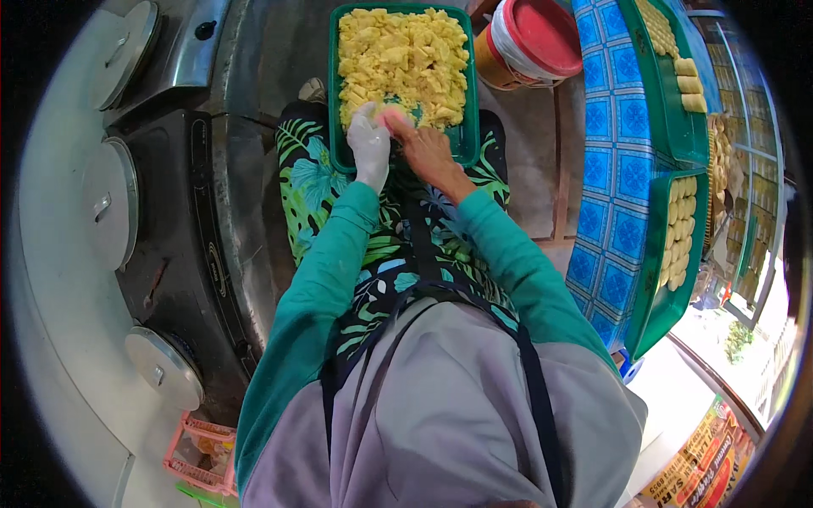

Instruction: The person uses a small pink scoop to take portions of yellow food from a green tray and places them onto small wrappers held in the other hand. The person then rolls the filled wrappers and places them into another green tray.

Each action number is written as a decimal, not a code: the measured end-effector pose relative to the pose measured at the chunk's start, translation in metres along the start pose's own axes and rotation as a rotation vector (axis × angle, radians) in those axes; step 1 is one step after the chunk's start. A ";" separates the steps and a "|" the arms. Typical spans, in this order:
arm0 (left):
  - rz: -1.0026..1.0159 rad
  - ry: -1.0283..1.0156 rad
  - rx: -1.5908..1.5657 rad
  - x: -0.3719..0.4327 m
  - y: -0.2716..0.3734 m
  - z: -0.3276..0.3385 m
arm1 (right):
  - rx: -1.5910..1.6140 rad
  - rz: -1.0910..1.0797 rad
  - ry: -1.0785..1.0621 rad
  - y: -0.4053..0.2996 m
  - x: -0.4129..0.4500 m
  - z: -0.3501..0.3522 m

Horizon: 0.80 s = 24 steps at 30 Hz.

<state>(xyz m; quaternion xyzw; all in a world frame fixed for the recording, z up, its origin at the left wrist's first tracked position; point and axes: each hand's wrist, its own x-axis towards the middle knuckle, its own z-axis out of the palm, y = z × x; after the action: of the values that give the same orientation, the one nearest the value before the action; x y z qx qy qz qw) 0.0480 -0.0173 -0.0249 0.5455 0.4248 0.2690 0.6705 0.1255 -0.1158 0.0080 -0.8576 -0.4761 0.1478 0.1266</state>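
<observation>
A green plastic tray (471,76) rests across my lap, heaped with broken yellow food chunks (403,54). Its green bottom shows through near the front. My left hand (370,141), in a whitish thin glove, is curled over the near part of the tray beside the chunks. My bare right hand (427,147) meets it from the right, fingers bent in towards the glove. Something pinkish and blurred shows at the right fingertips; whether it is a held object or the fingers themselves is unclear. What lies between the two hands is mostly hidden.
On the left stands a black gas stove (168,254) with lidded pots, one lid (114,203) near its middle. A red-lidded bucket (540,38) is beyond the tray. At right, a blue-patterned tablecloth (613,190) carries green trays (664,305) of pale rolled pieces. A pink basket (200,473) sits lower left.
</observation>
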 end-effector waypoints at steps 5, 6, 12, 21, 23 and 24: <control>0.005 -0.030 -0.134 0.012 -0.016 -0.009 | -0.013 -0.065 -0.026 0.018 -0.012 -0.026; -0.019 -0.057 -0.079 0.011 -0.012 -0.010 | -0.063 -0.069 -0.017 0.022 -0.012 -0.029; -0.084 -0.037 -0.048 0.003 0.003 -0.002 | -0.023 -0.063 0.325 0.016 0.018 0.002; -0.116 -0.005 -0.065 0.003 0.006 -0.002 | -0.067 -0.113 0.212 0.019 0.015 0.013; -0.106 -0.012 -0.040 0.003 0.006 -0.003 | -0.063 -0.157 0.164 0.021 0.003 0.008; -0.087 -0.035 -0.024 0.001 0.011 0.000 | -0.065 -0.164 0.153 0.022 -0.003 0.002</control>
<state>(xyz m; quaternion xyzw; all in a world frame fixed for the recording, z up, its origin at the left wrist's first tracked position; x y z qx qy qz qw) 0.0492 -0.0136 -0.0149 0.5232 0.4329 0.2351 0.6954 0.1405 -0.1300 -0.0013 -0.8283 -0.5380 0.0556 0.1465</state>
